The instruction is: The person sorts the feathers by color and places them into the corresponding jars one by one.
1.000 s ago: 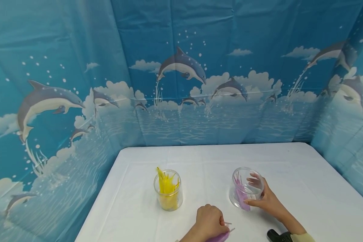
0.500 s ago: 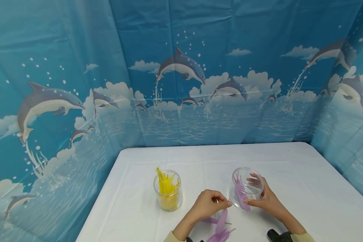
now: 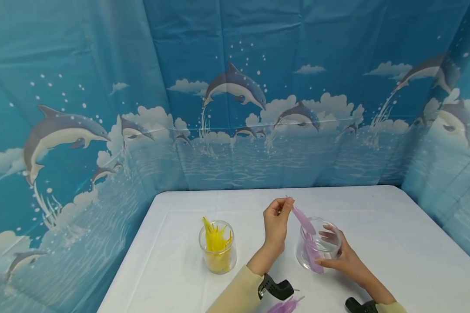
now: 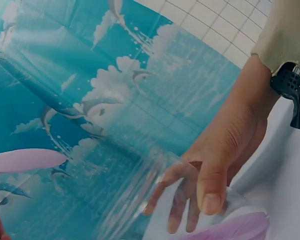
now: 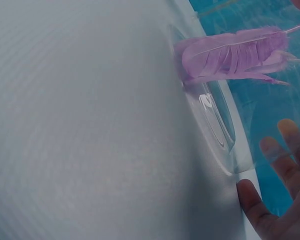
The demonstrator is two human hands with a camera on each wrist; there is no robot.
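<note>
My left hand (image 3: 276,221) pinches a purple feather (image 3: 304,222) by its quill; the feather slants down to the rim of a clear glass jar (image 3: 326,244). In the left wrist view that feather (image 4: 30,161) shows at the left edge. With thumb and fingers spread round its side, my right hand (image 3: 346,258) grips the jar, which stands upright on the table. Several purple feathers (image 5: 235,55) stand inside it, quills up, in the right wrist view. More purple feathers (image 3: 285,305) lie at the near table edge, partly cut off by the frame.
A second clear jar (image 3: 231,261) holding several yellow feathers (image 3: 216,241) stands to the left on the white-covered table (image 3: 160,261). Behind the table hangs a blue dolphin-print curtain (image 3: 235,165). Dark wrist straps (image 3: 276,287) sit on both wrists.
My left hand has picked a purple feather from those at the near edge and carried it up and forward to the right jar's rim. My right hand has stayed on the jar.
</note>
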